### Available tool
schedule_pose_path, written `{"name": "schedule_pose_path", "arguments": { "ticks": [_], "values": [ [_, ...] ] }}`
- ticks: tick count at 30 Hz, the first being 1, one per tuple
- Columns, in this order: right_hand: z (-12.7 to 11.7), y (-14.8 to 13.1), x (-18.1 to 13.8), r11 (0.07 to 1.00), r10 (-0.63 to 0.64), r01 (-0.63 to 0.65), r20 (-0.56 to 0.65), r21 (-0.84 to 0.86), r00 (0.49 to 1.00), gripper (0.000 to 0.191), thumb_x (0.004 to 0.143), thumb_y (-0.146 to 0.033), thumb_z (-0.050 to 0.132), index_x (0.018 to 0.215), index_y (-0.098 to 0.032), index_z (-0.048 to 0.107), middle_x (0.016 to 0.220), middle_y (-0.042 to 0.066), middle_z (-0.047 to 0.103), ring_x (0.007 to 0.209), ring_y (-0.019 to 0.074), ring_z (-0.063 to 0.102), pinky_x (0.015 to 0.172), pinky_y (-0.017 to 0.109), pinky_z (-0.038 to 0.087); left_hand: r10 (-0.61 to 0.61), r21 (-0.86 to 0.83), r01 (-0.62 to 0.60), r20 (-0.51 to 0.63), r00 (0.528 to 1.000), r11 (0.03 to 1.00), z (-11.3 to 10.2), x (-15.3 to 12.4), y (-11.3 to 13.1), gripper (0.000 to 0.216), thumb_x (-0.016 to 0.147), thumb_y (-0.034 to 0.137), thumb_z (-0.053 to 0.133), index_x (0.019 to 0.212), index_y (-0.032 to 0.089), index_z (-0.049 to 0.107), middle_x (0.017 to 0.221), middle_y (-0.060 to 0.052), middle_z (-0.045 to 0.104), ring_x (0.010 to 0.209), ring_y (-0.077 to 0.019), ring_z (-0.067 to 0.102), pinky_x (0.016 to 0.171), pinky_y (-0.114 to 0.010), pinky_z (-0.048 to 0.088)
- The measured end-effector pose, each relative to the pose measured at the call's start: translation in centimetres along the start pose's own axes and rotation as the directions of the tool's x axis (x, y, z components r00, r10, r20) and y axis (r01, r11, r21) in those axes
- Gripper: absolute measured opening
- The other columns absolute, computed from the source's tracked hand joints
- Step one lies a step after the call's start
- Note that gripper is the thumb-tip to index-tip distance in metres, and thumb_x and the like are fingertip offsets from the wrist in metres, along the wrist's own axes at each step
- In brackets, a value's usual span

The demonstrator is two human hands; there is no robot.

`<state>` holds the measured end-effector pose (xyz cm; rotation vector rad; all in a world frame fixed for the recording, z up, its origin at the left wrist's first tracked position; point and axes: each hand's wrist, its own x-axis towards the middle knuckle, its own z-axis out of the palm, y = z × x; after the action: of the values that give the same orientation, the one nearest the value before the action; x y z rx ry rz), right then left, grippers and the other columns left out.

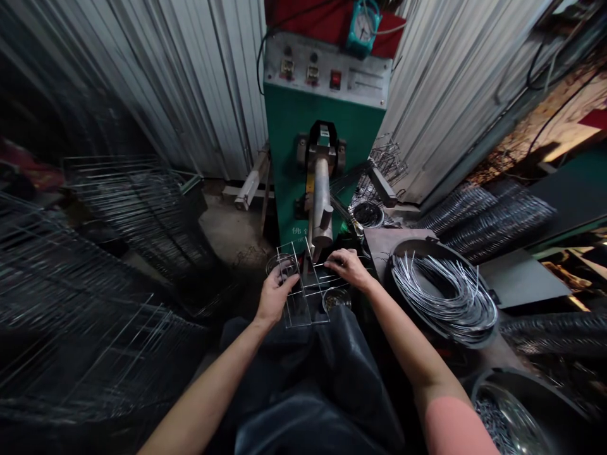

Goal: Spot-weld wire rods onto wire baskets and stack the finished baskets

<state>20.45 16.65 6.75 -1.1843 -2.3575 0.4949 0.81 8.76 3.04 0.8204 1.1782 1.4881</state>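
A small wire rack (298,294) of thin crossed metal rods is above my lap, just below the metal electrode arm (322,189) of a green welding machine (284,114). My left hand (276,292) is closed around the rack's left side, with a round wire ring by its fingers. At the rack's upper right, my right hand (349,268) pinches a thin wire (319,264) close to the arm's tip. How the wire meets the rack is too fine to tell. A round wire part (336,299) shows beside the rack.
Right of me stands a round tub (396,297) with bent metal wires (441,297); a second basin (531,385) holds small metal pieces. Stacked wire racks (128,202) fill the left side, blurred. A gauge (363,25) and a red switch (336,79) are on the machine.
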Motion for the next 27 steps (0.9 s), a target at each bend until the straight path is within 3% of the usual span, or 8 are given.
{"name": "schedule_pose_path", "arguments": {
  "ticks": [6, 16, 27],
  "values": [
    [-0.1, 0.3, 0.6, 1.000, 0.007, -0.007, 0.013, 0.006, 1.000, 0.021, 0.087, -0.036, 0.055, 0.076, -0.021, 0.064, 0.080, 0.001, 0.067, 0.082, 0.0169, 0.059, 0.083, 0.033, 0.030, -0.029, -0.025, 0.028, -0.005, 1.000, 0.999, 0.3, 0.6, 0.1, 0.054, 0.058, 0.030, 0.075, 0.107, 0.014, 0.060, 0.061, 0.005, 0.054, 0.051, -0.0065, 0.042, 0.051, -0.020, 0.032],
    [-0.1, 0.7, 0.9, 1.000, -0.012, 0.011, 0.034, 0.022, 0.999, 0.020, 0.087, -0.034, 0.056, 0.075, -0.021, 0.064, 0.078, 0.001, 0.067, 0.079, 0.0162, 0.060, 0.080, 0.030, 0.034, -0.040, -0.034, 0.041, 0.007, 0.999, 0.999, 0.4, 1.1, 0.1, 0.053, 0.058, 0.031, 0.075, 0.106, 0.013, 0.060, 0.062, 0.005, 0.055, 0.052, -0.0056, 0.042, 0.052, -0.020, 0.033],
    [0.2, 0.6, 0.9, 0.998, 0.034, -0.032, 0.044, -0.045, 0.998, 0.015, 0.085, -0.034, 0.059, 0.079, -0.022, 0.066, 0.082, 0.002, 0.068, 0.083, 0.0184, 0.060, 0.084, 0.035, 0.032, -0.105, -0.045, 0.104, -0.020, 0.994, 0.994, 0.3, 1.5, 0.1, 0.055, 0.055, 0.030, 0.077, 0.105, 0.013, 0.060, 0.056, 0.008, 0.048, 0.050, -0.0064, 0.042, 0.052, -0.021, 0.032]
  ]
}}
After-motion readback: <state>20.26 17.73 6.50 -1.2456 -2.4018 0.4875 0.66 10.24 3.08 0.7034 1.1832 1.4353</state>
